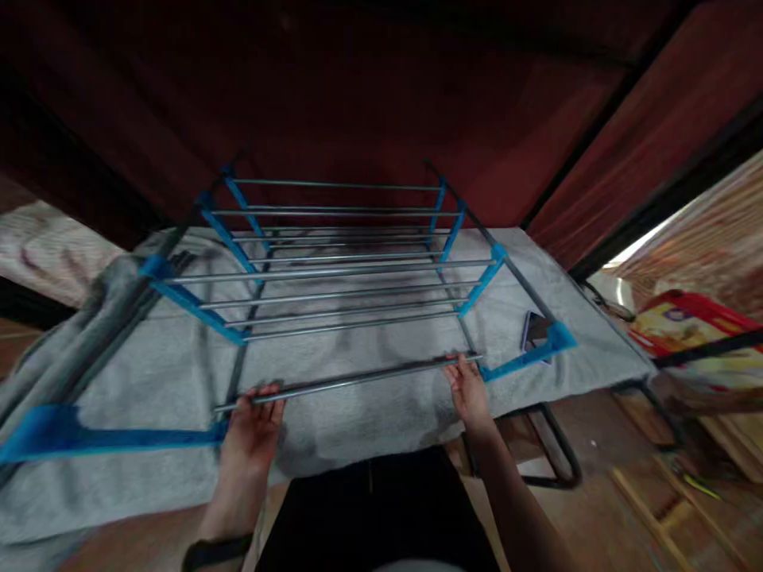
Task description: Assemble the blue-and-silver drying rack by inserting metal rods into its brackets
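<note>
A silver metal rod (pixel 358 381) lies crosswise before me, its left end nearer to me than its right. My left hand (pixel 251 429) is closed around it near the left end, fingers curled up over the rod. Close to the right end, my right hand (pixel 466 391) grips it between thumb and fingers. Both rod tips stick out past my hands, close to the inner ends of the left blue bracket (pixel 131 439) and the right blue bracket (pixel 528 356); whether they touch cannot be made out. Beyond stretches a rack of blue plastic brackets and several crossbars (pixel 346 272), joined to dark long poles (pixel 524 286).
Under the rack is a grey blanket (pixel 381 413) on a bed-like surface. A phone (pixel 535 330) lies near the right bracket. Dark red panels (pixel 334 95) stand behind. At right are a red and yellow package (pixel 685 326), a black metal frame (pixel 566 461) and wooden pieces (pixel 656 508).
</note>
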The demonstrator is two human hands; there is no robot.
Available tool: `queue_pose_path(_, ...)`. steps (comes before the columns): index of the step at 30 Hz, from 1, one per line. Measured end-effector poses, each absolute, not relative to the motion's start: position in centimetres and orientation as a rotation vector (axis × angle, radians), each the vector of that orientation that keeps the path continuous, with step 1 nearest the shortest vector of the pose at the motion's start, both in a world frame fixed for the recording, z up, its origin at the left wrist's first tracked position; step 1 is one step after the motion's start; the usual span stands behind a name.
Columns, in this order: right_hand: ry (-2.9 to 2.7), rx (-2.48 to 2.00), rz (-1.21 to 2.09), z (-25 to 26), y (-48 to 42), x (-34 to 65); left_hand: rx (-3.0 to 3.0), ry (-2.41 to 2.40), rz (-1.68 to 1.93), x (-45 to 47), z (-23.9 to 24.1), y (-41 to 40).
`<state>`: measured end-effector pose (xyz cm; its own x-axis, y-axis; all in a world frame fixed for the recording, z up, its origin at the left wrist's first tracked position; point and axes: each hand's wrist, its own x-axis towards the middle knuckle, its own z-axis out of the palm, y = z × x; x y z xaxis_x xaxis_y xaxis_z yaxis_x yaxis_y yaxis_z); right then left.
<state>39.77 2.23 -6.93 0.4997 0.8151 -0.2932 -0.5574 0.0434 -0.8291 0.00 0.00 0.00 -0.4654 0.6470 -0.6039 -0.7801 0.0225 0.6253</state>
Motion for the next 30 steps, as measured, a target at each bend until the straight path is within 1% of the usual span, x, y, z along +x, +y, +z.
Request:
queue_pose_path(8, -0.412, -1.082, 1.126, -7.3, 2.0, 40.2, -0.207, 1.268, 1.706, -0.5, -0.1, 0.4)
queue_pose_path(16, -0.446, -1.096, 1.099, -8.1, 2.1, 40.5, -0.268, 1.317, 1.688, -0.4, -0.2, 0.6)
queue_pose_path(30, -0.412, -1.106, 1.124, -6.9, 2.0, 40.2, -0.180, 1.304, 1.725, -0.4, -1.3, 0.7)
